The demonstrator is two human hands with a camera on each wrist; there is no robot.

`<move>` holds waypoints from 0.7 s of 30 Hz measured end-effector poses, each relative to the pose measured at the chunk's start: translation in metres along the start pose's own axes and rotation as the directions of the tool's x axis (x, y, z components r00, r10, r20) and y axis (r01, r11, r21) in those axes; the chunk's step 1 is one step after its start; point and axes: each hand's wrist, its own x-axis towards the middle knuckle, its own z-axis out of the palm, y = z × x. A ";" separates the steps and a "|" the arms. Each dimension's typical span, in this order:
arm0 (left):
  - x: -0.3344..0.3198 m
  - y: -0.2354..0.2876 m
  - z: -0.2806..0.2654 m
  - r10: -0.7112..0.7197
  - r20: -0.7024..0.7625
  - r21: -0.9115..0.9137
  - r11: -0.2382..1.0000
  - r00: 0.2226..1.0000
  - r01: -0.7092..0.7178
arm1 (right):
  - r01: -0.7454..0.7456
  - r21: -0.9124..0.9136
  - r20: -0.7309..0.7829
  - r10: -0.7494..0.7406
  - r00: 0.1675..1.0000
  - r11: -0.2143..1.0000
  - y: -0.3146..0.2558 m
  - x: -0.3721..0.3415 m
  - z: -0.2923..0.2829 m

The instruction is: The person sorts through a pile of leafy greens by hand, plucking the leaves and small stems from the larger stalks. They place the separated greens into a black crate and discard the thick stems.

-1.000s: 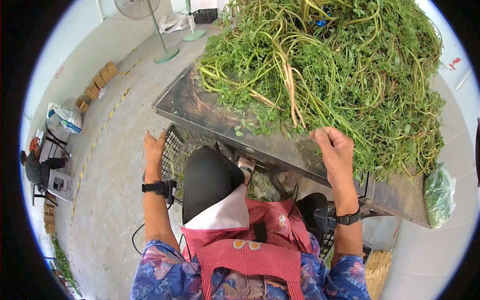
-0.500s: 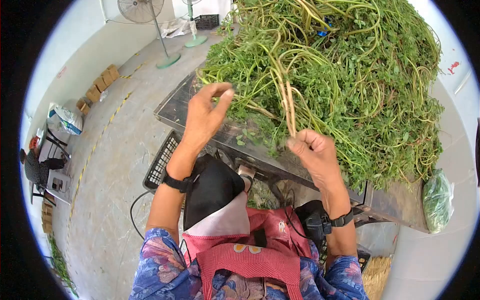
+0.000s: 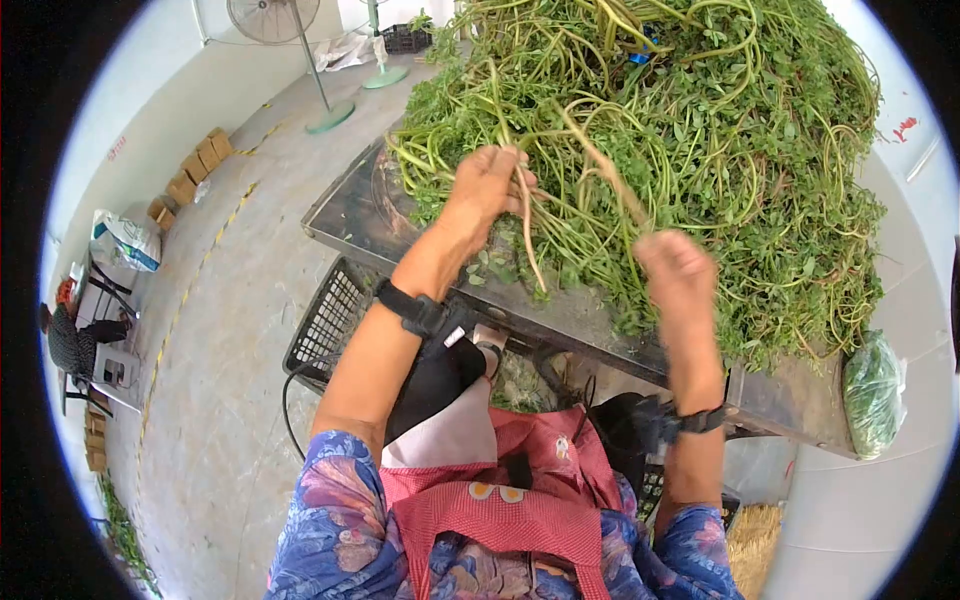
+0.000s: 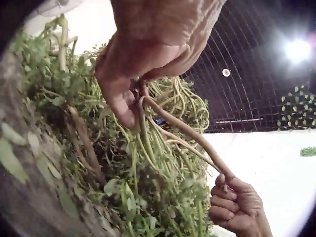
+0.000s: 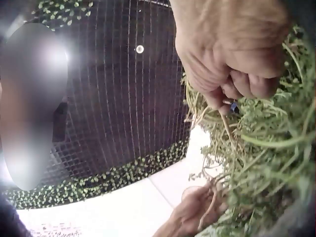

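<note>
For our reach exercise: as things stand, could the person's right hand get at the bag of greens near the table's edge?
Probably, once free: the right hand grips a stem, but the bag of greens sits off to its right, its near side uncovered.

Floor fan (image 3: 313, 62) — brown boxes (image 3: 207, 153)

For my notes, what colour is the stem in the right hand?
The stem is brownish tan, best seen in the left wrist view.

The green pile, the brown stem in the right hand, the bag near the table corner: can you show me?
Green pile (image 3: 765, 195): head view, on its leafy middle.
Brown stem (image 4: 197, 138): left wrist view, midway along it.
Bag (image 3: 873, 395): head view, on its bulging side.
</note>
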 end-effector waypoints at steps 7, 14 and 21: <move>0.016 -0.005 -0.017 -0.005 -0.014 0.000 1.000 1.000 0.005 | 0.088 0.377 -0.195 -0.014 0.981 0.922 -0.035 0.057 -0.082; 0.026 -0.027 -0.045 -0.057 -0.137 0.033 0.998 0.989 0.062 | 0.254 0.441 -0.385 -0.074 0.920 0.861 -0.053 0.074 -0.108; -0.008 0.001 -0.024 0.664 -0.138 0.869 0.437 0.735 -0.232 | 0.072 0.469 -0.139 -0.007 0.990 0.880 -0.042 0.050 -0.063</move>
